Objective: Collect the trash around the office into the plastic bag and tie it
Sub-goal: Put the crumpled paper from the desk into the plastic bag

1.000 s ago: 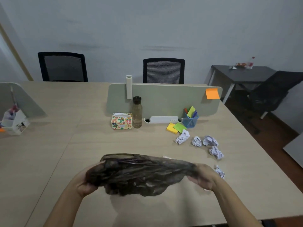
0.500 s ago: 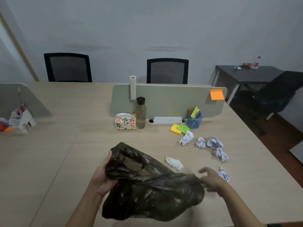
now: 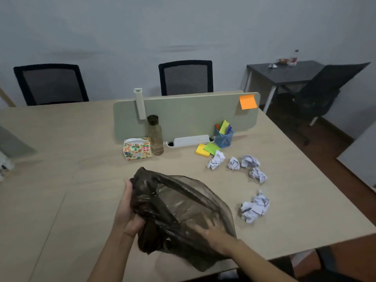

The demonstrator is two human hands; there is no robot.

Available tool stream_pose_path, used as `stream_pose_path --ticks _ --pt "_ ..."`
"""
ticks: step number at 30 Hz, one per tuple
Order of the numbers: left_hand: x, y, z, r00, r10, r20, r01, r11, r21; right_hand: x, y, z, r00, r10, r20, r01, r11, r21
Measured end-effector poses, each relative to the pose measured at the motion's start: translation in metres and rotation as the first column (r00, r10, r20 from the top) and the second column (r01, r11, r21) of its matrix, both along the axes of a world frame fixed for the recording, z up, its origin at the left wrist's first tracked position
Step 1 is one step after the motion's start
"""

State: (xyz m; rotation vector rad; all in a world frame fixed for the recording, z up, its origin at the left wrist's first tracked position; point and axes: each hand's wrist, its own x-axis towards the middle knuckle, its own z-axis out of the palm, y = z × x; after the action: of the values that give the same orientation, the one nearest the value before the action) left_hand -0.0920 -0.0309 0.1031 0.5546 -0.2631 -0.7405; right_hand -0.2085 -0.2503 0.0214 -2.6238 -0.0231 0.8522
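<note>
A dark translucent plastic bag (image 3: 179, 208) lies on the wooden desk (image 3: 81, 180) with its mouth held wide. My left hand (image 3: 126, 212) grips the bunched left rim of the bag. My right hand (image 3: 209, 231) is inside the bag's mouth with its fingers spread, seen through the plastic. Several crumpled white paper balls lie to the right: the nearest ball (image 3: 255, 206) sits just beside the bag, and others (image 3: 216, 162) (image 3: 250, 161) (image 3: 258, 175) lie farther back.
Behind the bag stand a bottle (image 3: 155, 135), a patterned tissue box (image 3: 137, 148), a blue pen cup (image 3: 223, 137) and sticky notes (image 3: 207, 149) against a green divider (image 3: 183, 112). The desk's near edge (image 3: 305, 249) runs close to the bag. Chairs (image 3: 186, 78) and a dark side table (image 3: 284, 72) stand beyond.
The bag has been spread open on the desk. My right hand left the bag's right edge and went into its mouth. The paper ball beyond the bag is no longer in view.
</note>
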Motion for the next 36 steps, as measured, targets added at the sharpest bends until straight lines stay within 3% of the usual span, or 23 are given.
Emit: stream_pose_path --ticks 2,3,5,7,8,9,10,11,12,14,16,20,22,23,24,25,26,27,28,30,31,36 --pt "0.004 -0.004 0.007 0.989 0.057 -0.135 -0.040 0.992 0.120 -0.009 -0.019 0.017 0.998 -0.050 0.037 0.038 0.963 0.267" --pt "0.002 -0.008 0.006 0.963 0.092 -0.255 -0.039 0.978 0.207 -0.013 -0.026 0.028 0.991 -0.131 0.001 0.118 0.893 0.433" --pt "-0.003 -0.017 0.009 0.933 0.218 -0.288 -0.116 0.935 0.334 -0.016 -0.040 0.047 0.904 -0.424 -0.054 0.337 0.630 0.699" --pt "-0.008 -0.026 0.013 0.923 0.244 -0.298 -0.114 0.913 0.392 -0.014 -0.070 0.048 0.647 -0.760 -0.060 0.482 0.346 0.805" --pt "-0.008 -0.029 0.011 0.915 0.282 -0.287 -0.135 0.887 0.441 -0.013 -0.088 0.040 0.494 -0.869 0.024 0.518 0.316 0.795" --pt "-0.010 -0.031 0.011 0.913 0.300 -0.277 -0.140 0.867 0.478 -0.009 -0.108 0.028 0.365 -0.917 0.162 0.582 0.361 0.728" --pt "-0.012 -0.032 0.012 0.915 0.301 -0.269 -0.134 0.855 0.500 -0.006 -0.126 0.015 0.335 -0.893 0.300 0.667 0.449 0.594" --pt "-0.013 -0.035 0.011 0.916 0.306 -0.258 -0.141 0.851 0.506 -0.003 -0.146 0.000 0.433 -0.819 0.377 0.720 0.566 0.402" --pt "-0.016 -0.038 0.013 0.910 0.332 -0.250 -0.162 0.837 0.523 0.000 -0.163 -0.016 0.571 -0.739 0.358 0.729 0.657 0.193" --pt "-0.022 -0.040 0.015 0.895 0.377 -0.237 -0.193 0.808 0.557 0.003 -0.187 -0.049 0.720 -0.660 0.214 0.684 0.728 -0.056" --pt "-0.028 -0.040 0.014 0.886 0.403 -0.230 -0.206 0.785 0.584 0.001 -0.193 -0.057 0.806 -0.579 0.123 0.591 0.799 -0.114" --pt "-0.041 -0.046 0.016 0.880 0.424 -0.216 -0.225 0.770 0.597 0.004 -0.204 -0.070 0.880 -0.386 0.278 0.424 0.901 -0.092" --pt "-0.046 -0.052 0.019 0.881 0.419 -0.219 -0.216 0.769 0.602 0.007 -0.205 -0.065 0.864 -0.419 0.279 0.425 0.904 0.044" --pt "-0.049 -0.055 0.020 0.881 0.419 -0.220 -0.214 0.768 0.603 0.011 -0.203 -0.057 0.801 -0.546 0.244 0.503 0.836 0.221" --pt "-0.052 -0.057 0.020 0.881 0.419 -0.221 -0.212 0.766 0.607 0.015 -0.198 -0.041 0.684 -0.715 0.142 0.595 0.660 0.458" --pt "-0.054 -0.060 0.021 0.880 0.422 -0.217 -0.213 0.760 0.614 0.022 -0.192 -0.025 0.574 -0.815 -0.079 0.633 0.380 0.674" --pt "-0.055 -0.062 0.021 0.876 0.430 -0.220 -0.216 0.756 0.618 0.027 -0.181 -0.009 0.559 -0.739 -0.377 0.621 0.071 0.781" --pt "-0.055 -0.065 0.021 0.873 0.430 -0.229 -0.215 0.762 0.611 0.032 -0.165 0.004 0.585 -0.556 -0.591 0.633 -0.143 0.761" --pt "-0.057 -0.070 0.024 0.871 0.428 -0.240 -0.213 0.771 0.600 0.036 -0.146 0.018 0.631 -0.366 -0.684 0.663 -0.204 0.720" --pt "-0.059 -0.076 0.026 0.870 0.424 -0.251 -0.213 0.783 0.584 0.035 -0.103 0.029 0.728 -0.168 -0.664 0.672 -0.016 0.741" --pt "-0.060 -0.078 0.029 0.869 0.424 -0.255 -0.214 0.785 0.581 0.034 -0.081 0.026 0.770 -0.175 -0.613 0.636 0.135 0.760" --pt "-0.056 -0.076 0.033 0.889 0.389 -0.244 -0.190 0.796 0.575 0.039 -0.045 0.006 0.934 -0.235 -0.271 0.358 0.663 0.658"
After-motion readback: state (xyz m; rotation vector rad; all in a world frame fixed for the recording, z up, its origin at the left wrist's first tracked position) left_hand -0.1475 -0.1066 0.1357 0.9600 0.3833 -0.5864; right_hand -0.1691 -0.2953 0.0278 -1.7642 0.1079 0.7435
